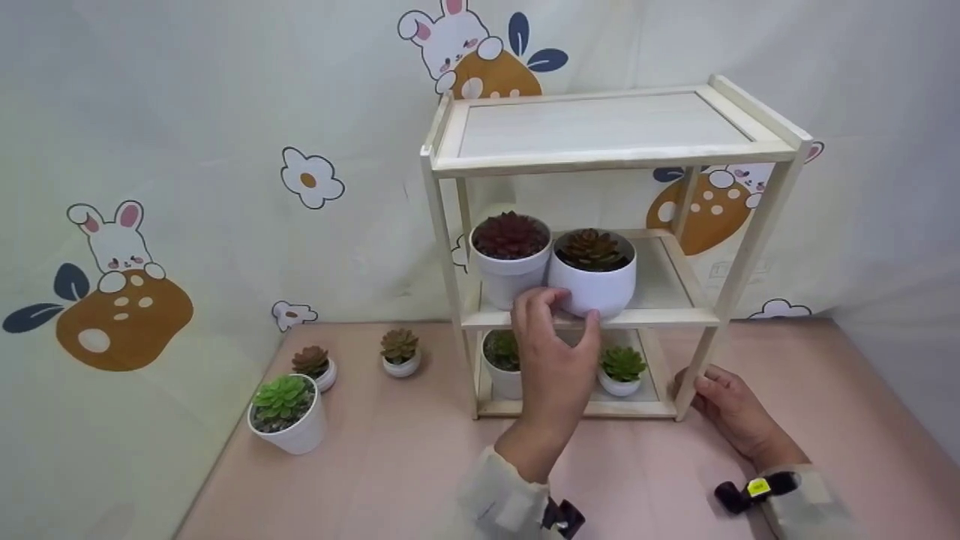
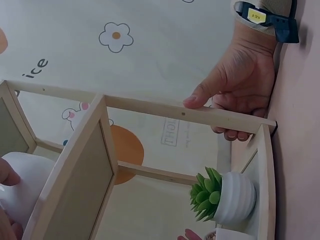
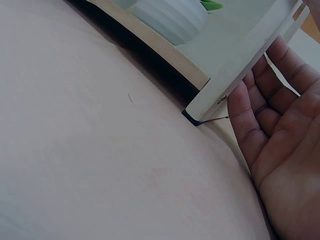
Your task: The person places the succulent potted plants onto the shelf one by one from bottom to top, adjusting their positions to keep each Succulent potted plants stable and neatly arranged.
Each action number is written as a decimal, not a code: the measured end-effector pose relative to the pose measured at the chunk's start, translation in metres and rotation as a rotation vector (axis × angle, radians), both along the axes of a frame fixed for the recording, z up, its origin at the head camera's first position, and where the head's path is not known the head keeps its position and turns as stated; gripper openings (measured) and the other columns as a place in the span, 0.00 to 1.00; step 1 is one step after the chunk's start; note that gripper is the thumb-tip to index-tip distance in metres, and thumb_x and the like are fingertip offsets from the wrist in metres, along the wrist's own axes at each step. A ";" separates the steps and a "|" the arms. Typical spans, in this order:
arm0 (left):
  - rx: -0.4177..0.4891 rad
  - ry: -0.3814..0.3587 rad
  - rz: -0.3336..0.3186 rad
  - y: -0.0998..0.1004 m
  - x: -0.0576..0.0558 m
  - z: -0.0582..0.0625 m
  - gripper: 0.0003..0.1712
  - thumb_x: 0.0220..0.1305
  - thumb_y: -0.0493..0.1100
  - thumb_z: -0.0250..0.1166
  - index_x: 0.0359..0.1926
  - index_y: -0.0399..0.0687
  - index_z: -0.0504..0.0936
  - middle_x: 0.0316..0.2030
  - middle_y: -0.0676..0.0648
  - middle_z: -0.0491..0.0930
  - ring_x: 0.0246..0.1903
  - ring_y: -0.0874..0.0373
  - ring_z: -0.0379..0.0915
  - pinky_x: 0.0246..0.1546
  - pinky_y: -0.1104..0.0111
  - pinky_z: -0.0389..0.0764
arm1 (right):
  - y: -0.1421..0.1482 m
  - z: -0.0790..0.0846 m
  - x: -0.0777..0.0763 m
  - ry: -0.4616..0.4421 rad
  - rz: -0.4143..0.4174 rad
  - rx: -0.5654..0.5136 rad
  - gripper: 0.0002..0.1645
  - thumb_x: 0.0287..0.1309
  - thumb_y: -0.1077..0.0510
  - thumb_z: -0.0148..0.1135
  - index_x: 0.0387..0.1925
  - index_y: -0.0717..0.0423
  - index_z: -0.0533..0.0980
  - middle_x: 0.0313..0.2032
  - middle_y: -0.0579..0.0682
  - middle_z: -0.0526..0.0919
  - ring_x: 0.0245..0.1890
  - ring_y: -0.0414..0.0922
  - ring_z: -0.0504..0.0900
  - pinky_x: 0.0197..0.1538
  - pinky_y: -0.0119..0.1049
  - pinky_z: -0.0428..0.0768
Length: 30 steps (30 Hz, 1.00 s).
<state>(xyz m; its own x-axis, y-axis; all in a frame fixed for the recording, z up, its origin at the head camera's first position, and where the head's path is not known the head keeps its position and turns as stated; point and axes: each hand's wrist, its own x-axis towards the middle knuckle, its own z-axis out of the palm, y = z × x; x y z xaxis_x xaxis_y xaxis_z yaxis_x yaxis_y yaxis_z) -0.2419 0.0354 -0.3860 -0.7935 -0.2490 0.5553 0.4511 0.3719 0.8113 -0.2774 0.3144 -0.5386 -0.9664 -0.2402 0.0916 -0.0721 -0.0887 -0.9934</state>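
My left hand [image 1: 555, 356] holds a round white pot with a dark brown succulent [image 1: 592, 281], thumb on one side and fingers on the other. The pot sits at the front edge of the middle level of a wooden shelf [image 1: 592, 320]. Close on its left stands a white pot with a dark red succulent [image 1: 510, 255]. Down at the shelf's front right leg, my right hand [image 1: 739, 412] grips the wood; in the left wrist view its thumb [image 2: 202, 92] lies on one side and the fingertips show past the other.
On the bottom level are a small green succulent [image 1: 621, 367] and a white pot [image 1: 504, 364] partly behind my left hand. Left of the shelf, on the pink tabletop [image 1: 375, 465], stand a larger green succulent [image 1: 285, 412] and two small brownish ones [image 1: 400, 352].
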 end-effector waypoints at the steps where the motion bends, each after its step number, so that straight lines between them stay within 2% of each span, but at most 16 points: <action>1: -0.011 0.008 0.000 0.000 -0.001 0.000 0.20 0.60 0.37 0.75 0.50 0.45 0.77 0.52 0.48 0.73 0.58 0.57 0.69 0.64 0.61 0.76 | 0.000 0.000 0.000 0.001 0.002 -0.004 0.19 0.81 0.60 0.44 0.47 0.63 0.82 0.44 0.43 0.88 0.50 0.36 0.86 0.58 0.28 0.82; 8: -0.069 0.048 0.016 -0.001 -0.006 0.002 0.15 0.61 0.36 0.75 0.45 0.45 0.79 0.48 0.48 0.75 0.53 0.58 0.71 0.60 0.65 0.78 | 0.000 0.002 0.001 0.010 0.012 -0.007 0.18 0.81 0.59 0.45 0.47 0.57 0.83 0.44 0.41 0.87 0.50 0.35 0.86 0.58 0.27 0.81; 17: -0.124 0.065 0.033 0.001 -0.011 0.000 0.12 0.63 0.36 0.74 0.44 0.45 0.79 0.47 0.49 0.75 0.52 0.58 0.72 0.57 0.67 0.79 | -0.001 0.002 0.000 -0.013 -0.007 0.024 0.19 0.81 0.59 0.45 0.49 0.65 0.81 0.43 0.42 0.87 0.50 0.36 0.85 0.58 0.27 0.81; 30: -0.158 0.077 0.018 0.001 -0.009 -0.003 0.12 0.64 0.37 0.73 0.45 0.46 0.78 0.47 0.49 0.75 0.53 0.58 0.71 0.58 0.67 0.79 | 0.000 0.002 0.002 0.002 0.012 0.012 0.19 0.82 0.58 0.45 0.48 0.65 0.80 0.43 0.43 0.87 0.49 0.36 0.85 0.58 0.27 0.81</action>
<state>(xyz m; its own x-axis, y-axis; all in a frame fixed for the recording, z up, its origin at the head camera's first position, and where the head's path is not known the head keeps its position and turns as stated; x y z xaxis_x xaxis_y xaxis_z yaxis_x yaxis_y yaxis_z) -0.2512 0.0363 -0.3892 -0.7432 -0.1679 0.6477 0.5019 0.5004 0.7055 -0.2758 0.3141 -0.5366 -0.9633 -0.2529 0.0904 -0.0731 -0.0772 -0.9943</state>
